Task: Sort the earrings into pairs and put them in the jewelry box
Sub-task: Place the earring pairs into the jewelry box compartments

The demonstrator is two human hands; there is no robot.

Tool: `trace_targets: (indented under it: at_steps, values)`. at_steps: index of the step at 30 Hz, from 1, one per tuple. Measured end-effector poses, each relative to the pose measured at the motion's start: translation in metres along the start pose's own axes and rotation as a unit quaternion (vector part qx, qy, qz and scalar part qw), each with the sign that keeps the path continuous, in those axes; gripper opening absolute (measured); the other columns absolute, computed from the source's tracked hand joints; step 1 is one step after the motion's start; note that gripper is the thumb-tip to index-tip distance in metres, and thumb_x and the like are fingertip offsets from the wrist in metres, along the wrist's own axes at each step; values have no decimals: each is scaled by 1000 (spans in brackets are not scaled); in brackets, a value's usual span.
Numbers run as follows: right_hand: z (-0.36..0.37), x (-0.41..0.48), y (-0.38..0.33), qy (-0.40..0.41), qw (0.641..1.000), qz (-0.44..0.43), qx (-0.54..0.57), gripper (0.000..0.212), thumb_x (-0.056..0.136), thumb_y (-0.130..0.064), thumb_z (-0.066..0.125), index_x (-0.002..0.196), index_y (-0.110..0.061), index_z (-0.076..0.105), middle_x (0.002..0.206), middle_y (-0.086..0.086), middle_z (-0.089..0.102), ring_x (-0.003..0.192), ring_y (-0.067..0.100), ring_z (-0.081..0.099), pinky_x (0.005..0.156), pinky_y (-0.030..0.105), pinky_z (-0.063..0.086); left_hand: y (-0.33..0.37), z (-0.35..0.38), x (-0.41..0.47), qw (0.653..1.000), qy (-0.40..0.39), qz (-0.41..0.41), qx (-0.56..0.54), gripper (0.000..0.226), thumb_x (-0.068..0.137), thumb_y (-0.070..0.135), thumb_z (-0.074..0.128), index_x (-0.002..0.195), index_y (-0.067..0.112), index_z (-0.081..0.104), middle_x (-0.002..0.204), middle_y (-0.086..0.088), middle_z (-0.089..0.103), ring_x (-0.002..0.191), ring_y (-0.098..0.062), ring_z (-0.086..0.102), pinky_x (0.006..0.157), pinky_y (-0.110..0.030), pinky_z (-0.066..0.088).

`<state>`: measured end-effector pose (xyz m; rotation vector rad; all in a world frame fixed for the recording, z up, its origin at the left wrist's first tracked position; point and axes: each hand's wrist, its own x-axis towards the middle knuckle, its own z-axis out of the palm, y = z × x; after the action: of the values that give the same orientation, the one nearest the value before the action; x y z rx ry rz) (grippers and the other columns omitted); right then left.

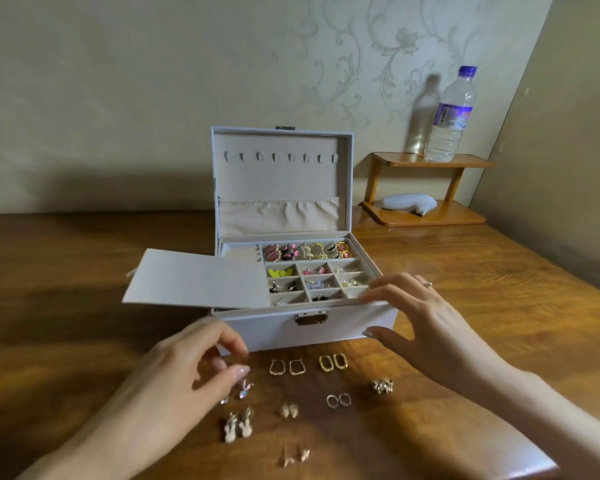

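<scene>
A white jewelry box (274,327) stands open on the wooden table, lid (281,181) upright. Several of its tray compartments (312,271) hold coloured earrings, and a grey flap (194,278) covers the tray's left part. Pairs lie on the table in front: angular gold hoops (286,367), oval gold hoops (332,362), small silver hoops (338,400), a gold cluster (382,386), pink earrings (239,391), cream drop earrings (238,424), small gold earrings (289,409) and rose-gold studs (295,457). My left hand (187,372) hovers over the pink pair, fingers loosely curled and holding nothing. My right hand (423,323) touches the box's front right corner, fingertips on the rim.
A small wooden two-tier shelf (430,188) stands at the back right with a water bottle (451,116) on top and a white object (409,202) below. A wall closes the right side. The table's near edge (534,462) cuts across the lower right.
</scene>
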<state>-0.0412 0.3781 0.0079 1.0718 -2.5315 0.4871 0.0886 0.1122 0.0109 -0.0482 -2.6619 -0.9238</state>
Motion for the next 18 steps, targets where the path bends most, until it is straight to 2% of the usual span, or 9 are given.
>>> trace_targets:
  at_steps: [3, 7, 9, 11, 13, 16, 18]
  values:
    - [7, -3, -3, 63, 997, 29, 36, 38, 78, -30, 69, 114, -24, 60, 121, -6, 54, 113, 13, 50, 93, 29, 43, -16, 3, -7, 998, 62, -24, -20, 27, 79, 19, 69, 93, 35, 53, 102, 21, 44, 97, 4, 51, 68, -12, 43]
    - [11, -2, -11, 115, 984, 80, 108, 36, 80, -18, 70, 114, -21, 61, 119, -5, 55, 110, 13, 51, 91, 35, 47, -19, 11, -8, 993, 119, -18, -10, 30, 81, 15, 67, 104, 26, 51, 115, 10, 37, 102, -1, 46, 70, -7, 39]
    - [14, -2, -19, 126, 979, 102, 126, 34, 81, -17, 69, 114, -22, 61, 117, -4, 57, 109, 14, 51, 91, 34, 45, -17, 16, -7, 991, 136, -9, -16, 28, 82, 14, 66, 104, 24, 51, 116, 8, 36, 107, -4, 44, 76, -8, 41]
    - [18, -2, -27, 127, 978, 111, 121, 34, 82, -18, 69, 114, -23, 60, 118, -2, 57, 109, 17, 50, 91, 31, 40, -15, 21, -6, 988, 151, 0, -16, 29, 82, 14, 67, 106, 20, 53, 116, 8, 33, 111, -6, 40, 89, -18, 44]
    - [20, -2, -34, 121, 981, 113, 106, 34, 81, -19, 69, 114, -22, 60, 118, 0, 58, 110, 20, 51, 90, 33, 41, -14, 25, -4, 988, 155, -5, -5, 31, 82, 16, 67, 108, 19, 53, 116, 9, 30, 114, -7, 36, 97, -28, 43]
    - [17, 1, -42, 109, 982, 114, 102, 33, 82, -20, 69, 113, -22, 61, 120, 2, 58, 111, 23, 50, 92, 40, 43, -12, 29, 0, 990, 142, -19, -17, 30, 82, 20, 67, 107, 24, 50, 122, 5, 34, 115, -7, 31, 99, -29, 40]
    - [13, 5, -47, 105, 982, 109, 112, 35, 82, -19, 68, 116, -22, 59, 121, 2, 57, 112, 23, 51, 93, 42, 44, -6, 32, 4, 989, 146, 1, -24, 29, 83, 21, 66, 107, 24, 51, 125, 7, 34, 114, -2, 26, 100, -23, 34]
